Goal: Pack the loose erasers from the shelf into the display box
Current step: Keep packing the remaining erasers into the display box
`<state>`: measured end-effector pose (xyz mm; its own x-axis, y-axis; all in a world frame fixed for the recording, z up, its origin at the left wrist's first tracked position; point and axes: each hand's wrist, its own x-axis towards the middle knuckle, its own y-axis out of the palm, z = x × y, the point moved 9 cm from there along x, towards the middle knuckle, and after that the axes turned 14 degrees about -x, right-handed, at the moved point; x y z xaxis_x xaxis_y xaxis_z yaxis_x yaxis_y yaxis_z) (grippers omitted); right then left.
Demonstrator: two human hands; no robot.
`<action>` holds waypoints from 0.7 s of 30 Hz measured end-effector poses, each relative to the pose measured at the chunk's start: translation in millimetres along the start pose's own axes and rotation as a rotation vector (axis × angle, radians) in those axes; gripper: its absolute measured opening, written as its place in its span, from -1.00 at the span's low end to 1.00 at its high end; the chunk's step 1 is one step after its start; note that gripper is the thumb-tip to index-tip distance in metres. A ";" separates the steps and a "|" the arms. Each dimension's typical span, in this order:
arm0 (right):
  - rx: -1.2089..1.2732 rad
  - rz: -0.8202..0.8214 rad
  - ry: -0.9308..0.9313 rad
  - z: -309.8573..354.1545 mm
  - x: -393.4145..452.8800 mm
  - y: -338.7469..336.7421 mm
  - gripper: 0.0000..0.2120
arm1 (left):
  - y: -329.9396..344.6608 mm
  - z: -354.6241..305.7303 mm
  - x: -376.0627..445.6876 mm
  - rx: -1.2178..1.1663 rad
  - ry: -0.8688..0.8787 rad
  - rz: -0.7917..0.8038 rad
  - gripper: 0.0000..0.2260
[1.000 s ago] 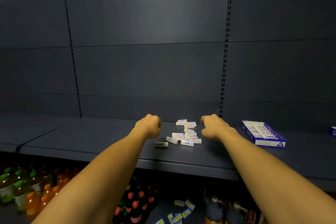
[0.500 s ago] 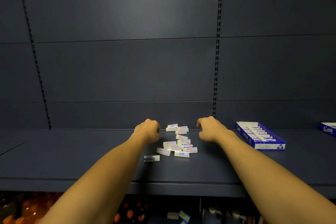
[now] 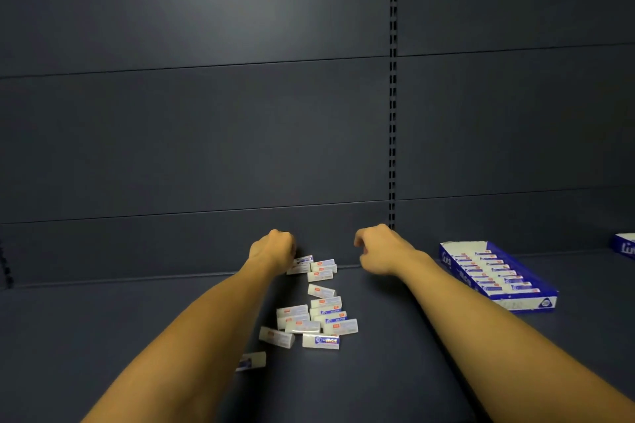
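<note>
My left hand [image 3: 273,249] and right hand [image 3: 379,247] sit curled on each side of the erasers [image 3: 314,312] on the shelf [image 3: 103,319], holding nothing, ready to scoop. The display box [image 3: 498,276] waits to my right.

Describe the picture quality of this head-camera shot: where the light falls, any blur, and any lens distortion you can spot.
Head view: soft light brightens the upper back panel, fading darker toward the edges; the wide lens bows the panel seams and shelf edge; the left hand and right hand look slightly smeared; print on the loose erasers and display box is mostly too soft to read.
</note>
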<state>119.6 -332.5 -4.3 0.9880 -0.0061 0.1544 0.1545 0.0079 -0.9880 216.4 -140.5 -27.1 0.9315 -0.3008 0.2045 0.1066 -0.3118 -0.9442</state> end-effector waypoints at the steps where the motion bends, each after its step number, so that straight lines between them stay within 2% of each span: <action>1: 0.003 -0.002 0.007 -1.5 3.1 0.7 -0.63 | 4.1 -0.1 5.1 -0.009 0.005 0.007 -0.82; 9: -0.009 0.020 0.075 -9.2 16.0 13.3 -0.65 | 27.1 -6.4 26.8 -0.010 0.066 0.013 -0.89; 21: -0.025 0.052 0.121 -6.3 18.3 23.7 -0.64 | 26.7 -6.3 22.7 0.000 0.082 0.012 -0.85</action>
<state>141.3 -338.7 -25.0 0.9866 -0.1269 0.1027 0.1018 -0.0135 -0.9947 238.2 -161.4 -46.1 0.9011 -0.3773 0.2139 0.0958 -0.3078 -0.9466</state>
